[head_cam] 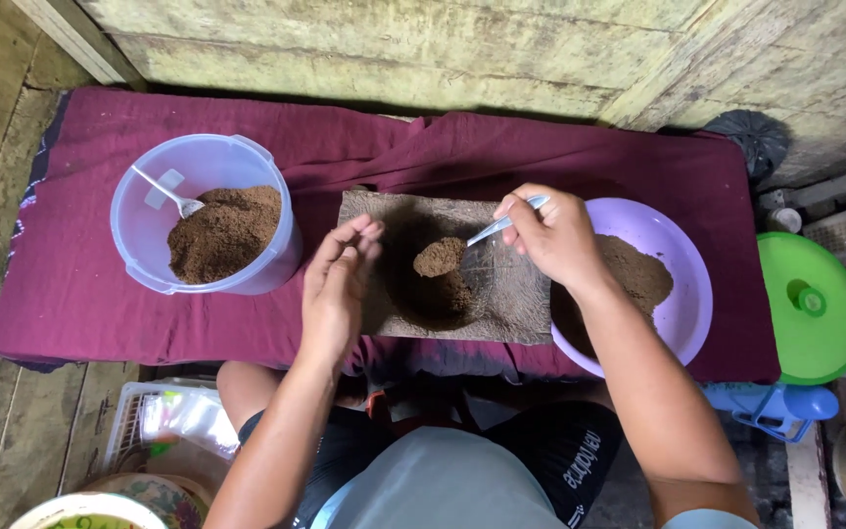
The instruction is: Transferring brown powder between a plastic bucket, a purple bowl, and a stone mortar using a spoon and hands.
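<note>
We kneel before a maroon cloth (pixel 80 284) spread over a low bench. On its left stands a clear tub (pixel 149 257) of brown powder with a spoon inside; on its right, a purple bowl (pixel 682 294) of the same powder. Between them lies a brown mould (pixel 516 304) with a hollow. Our left hand (pixel 337 284), fingers pressed together, touches its left edge. Our right hand (pixel 555 235) pinches a spoon (pixel 462 247) heaped with powder above the hollow.

Weathered plank wall (pixel 423 49), maroon-draped bench (pixel 90 294)
</note>
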